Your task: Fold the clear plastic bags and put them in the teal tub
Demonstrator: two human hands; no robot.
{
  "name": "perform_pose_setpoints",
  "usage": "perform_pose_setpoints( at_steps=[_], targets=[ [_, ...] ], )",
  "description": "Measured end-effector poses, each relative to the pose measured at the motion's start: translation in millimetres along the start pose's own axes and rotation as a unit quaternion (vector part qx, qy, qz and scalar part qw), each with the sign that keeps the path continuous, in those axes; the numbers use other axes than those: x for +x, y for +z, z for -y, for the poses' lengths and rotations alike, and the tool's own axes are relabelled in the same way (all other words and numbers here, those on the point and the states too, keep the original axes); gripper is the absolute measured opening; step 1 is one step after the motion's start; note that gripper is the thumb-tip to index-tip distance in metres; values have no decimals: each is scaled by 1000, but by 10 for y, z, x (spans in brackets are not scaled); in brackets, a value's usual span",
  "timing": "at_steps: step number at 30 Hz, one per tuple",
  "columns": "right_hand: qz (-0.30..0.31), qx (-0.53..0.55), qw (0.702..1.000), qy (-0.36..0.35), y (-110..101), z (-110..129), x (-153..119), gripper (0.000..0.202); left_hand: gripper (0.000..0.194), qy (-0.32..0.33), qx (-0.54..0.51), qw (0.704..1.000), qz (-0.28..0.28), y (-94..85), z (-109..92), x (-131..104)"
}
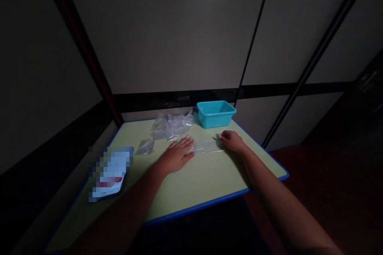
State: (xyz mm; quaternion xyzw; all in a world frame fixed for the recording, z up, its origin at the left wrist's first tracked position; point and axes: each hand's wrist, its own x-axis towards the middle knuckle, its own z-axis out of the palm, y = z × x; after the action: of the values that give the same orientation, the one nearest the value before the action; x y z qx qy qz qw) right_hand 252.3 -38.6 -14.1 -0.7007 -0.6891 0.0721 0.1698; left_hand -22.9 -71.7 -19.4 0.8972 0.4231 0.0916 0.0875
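1. Facing us, the tall pale wall panels [167, 40] are rising behind everything, with a black band running across them.
2. We are working at a pale yellow table [197, 185] with a blue edge.
3. Near its far edge, a crumpled pile of clear bags [176, 125] is lying.
4. Just right of the pile, a turquoise tub [215, 120] is standing upright.
5. At the table's left side, a lit screen [115, 171] is lying, its picture blurred out.
6. Our left hand [179, 154] is resting palm down, fingers straight and slightly spread, covering one end of a flat bag and gripping nothing.
7. Our right hand [231, 141] is curling at the other end, thumb and fingers nearly together; we cannot tell what they are pinching.
8. Between our hands, the flat bag [208, 146] is stretching sideways on the table, in front of the tub.
9. Left of our left hand, a small clear packet [145, 147] is lying flat.
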Motion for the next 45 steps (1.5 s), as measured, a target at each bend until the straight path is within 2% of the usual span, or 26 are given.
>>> perform_pose_setpoints(
  at_steps=[9, 14, 25, 28, 33, 39, 45],
  targets=[
    [-2, -41, 998, 50, 6, -3, 22, 26, 54, -23, -1, 999, 25, 22, 6, 2],
    [12, -31, 999, 28, -4, 17, -2, 26, 53, -32, -3, 999, 33, 11, -11, -3],
    [-9, -26, 1000, -8, 37, -14, 2, 16, 53, -31, 10, 998, 49, 8, -27, -14],
    [-31, 5, 999, -25, 36, -30, 13, 14, 53, -34, 9, 998, 55, 0, -33, -19],
    [-48, 135, 989, -47, 46, -52, 42, 13, 52, -28, 11, 998, 55, 24, -10, -14],
    [-12, 201, 979, 20, 4, 18, -7, 9, 52, -32, 6, 998, 54, 34, -7, -12],
    [0, 94, 994, 49, -80, 73, -45, 18, 52, -32, 7, 998, 54, 33, -9, -12]
  ],
)
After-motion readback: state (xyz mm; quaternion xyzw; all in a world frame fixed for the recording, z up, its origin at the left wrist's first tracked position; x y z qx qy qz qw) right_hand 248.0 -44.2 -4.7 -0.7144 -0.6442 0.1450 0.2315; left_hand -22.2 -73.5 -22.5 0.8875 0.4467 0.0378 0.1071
